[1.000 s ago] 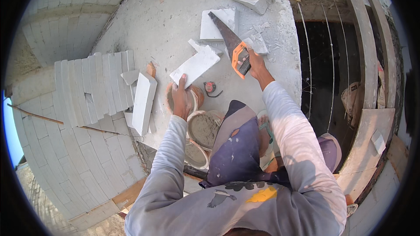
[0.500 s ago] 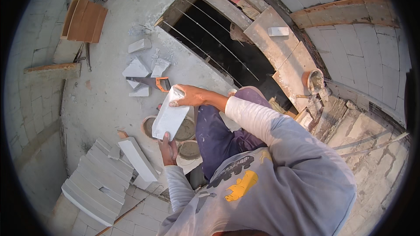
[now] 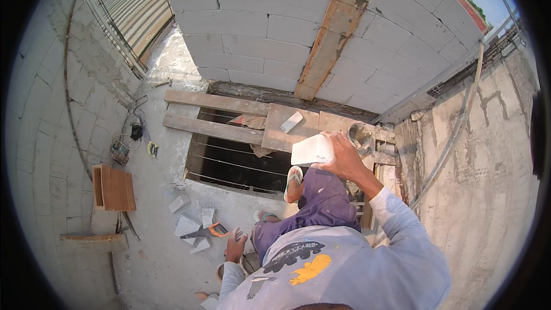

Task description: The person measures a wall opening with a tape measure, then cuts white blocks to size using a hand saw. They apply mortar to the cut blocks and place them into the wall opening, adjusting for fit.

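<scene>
A pale grey-white lightweight block (image 3: pixel 310 151) is held up in my right hand (image 3: pixel 344 158), whose fingers wrap its right end. The block is over my knee and the near edge of the boards. Low on the left, my left hand (image 3: pixel 236 246) is off the block, with fingers apart and nothing visible in it. Just left of it, a handsaw with an orange handle (image 3: pixel 218 229) lies among cut block pieces (image 3: pixel 187 227). My arm and body partly hide a mortar bucket (image 3: pixel 250 262) beside my left hand.
A floor opening (image 3: pixel 241 163) crossed by thin bars lies ahead of my sandalled foot (image 3: pixel 294 182). Wooden planks (image 3: pixel 215 102) span its far side. Boards hold a small block (image 3: pixel 291 121) and a bucket (image 3: pixel 360 136). A block wall (image 3: pixel 247 23) rises behind; a brown box-like form (image 3: pixel 115 188) stands left.
My left hand has let go of the block. My right hand has carried it rightward and forward, toward the boards. The view has swung up, showing more of the wall.
</scene>
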